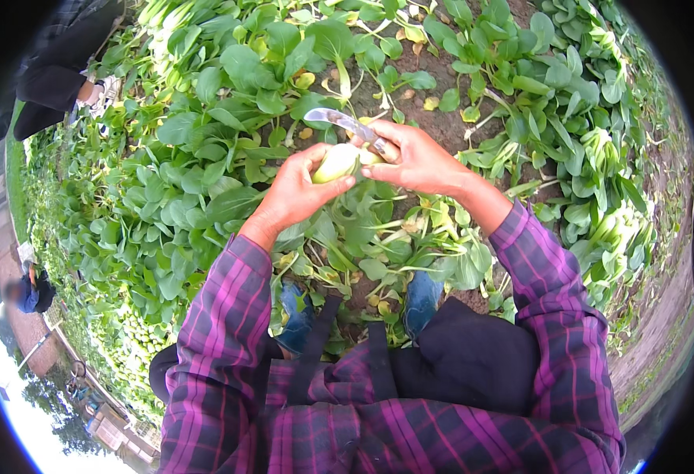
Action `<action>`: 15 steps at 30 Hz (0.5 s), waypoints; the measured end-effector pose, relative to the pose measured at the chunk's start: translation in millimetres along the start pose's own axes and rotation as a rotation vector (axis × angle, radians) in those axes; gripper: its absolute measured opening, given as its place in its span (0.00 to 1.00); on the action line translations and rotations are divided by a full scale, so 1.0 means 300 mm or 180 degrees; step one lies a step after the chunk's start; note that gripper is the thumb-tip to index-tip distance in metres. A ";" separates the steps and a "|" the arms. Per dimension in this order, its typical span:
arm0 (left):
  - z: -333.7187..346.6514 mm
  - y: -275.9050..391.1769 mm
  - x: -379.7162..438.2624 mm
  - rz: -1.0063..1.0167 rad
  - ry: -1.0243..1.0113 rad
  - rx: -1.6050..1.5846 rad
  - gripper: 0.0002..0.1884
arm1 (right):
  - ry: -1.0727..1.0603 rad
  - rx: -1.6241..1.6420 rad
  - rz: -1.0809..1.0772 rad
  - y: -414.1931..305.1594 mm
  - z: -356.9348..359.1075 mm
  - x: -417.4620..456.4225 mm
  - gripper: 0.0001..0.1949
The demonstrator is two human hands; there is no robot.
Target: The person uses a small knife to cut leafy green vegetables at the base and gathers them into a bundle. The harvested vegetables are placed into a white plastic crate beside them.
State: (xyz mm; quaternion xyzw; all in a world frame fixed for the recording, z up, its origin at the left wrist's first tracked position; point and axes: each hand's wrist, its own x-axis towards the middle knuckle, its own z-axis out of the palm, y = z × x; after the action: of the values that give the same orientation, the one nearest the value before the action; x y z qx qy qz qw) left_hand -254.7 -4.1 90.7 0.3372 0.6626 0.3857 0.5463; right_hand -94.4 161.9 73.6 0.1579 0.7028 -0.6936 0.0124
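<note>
A leafy green with a pale, thick base (pixel 336 162), probably bok choy, is in my left hand (pixel 296 188), its base turned away from me. Its leaves hang down below my fingers. My right hand (pixel 415 157) grips a knife with a short curved blade (pixel 340 119), which points up and to the left above the pale base. The right thumb and fingers are close to the base's right side, where a pale stalk piece shows; I cannot tell whether it is cut loose. The knife's handle is hidden in my right palm.
Standing leafy greens (pixel 187 178) fill the left side. Pale-stemmed heads lie in piles at the right (pixel 617 228). Loose leaves and yellowed trimmings (pixel 406 237) cover soil before my blue shoes (pixel 423 302). Another person's dark-clothed leg (pixel 50 83) is at upper left; a distant person (pixel 36 290) is farther off.
</note>
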 end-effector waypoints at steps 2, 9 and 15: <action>-0.028 -0.016 -0.004 -0.0122 -0.0254 -0.0258 0.16 | -0.0294 0.0420 -0.0091 0.029 -0.012 0.014 0.14; -0.144 0.029 0.058 -0.0612 0.0278 0.2181 0.21 | 0.0357 -0.0777 0.0300 0.078 -0.108 0.072 0.15; -0.175 0.133 0.362 -0.0643 0.0440 0.4334 0.29 | 0.0729 -0.1514 0.0250 0.152 -0.105 0.298 0.16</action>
State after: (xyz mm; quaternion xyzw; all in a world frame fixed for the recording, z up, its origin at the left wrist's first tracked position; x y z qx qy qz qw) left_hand -324.3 101.5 80.9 0.5164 0.8187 -0.1483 0.2028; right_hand -162.0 210.3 9.5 0.2551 0.8361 -0.4856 -0.0034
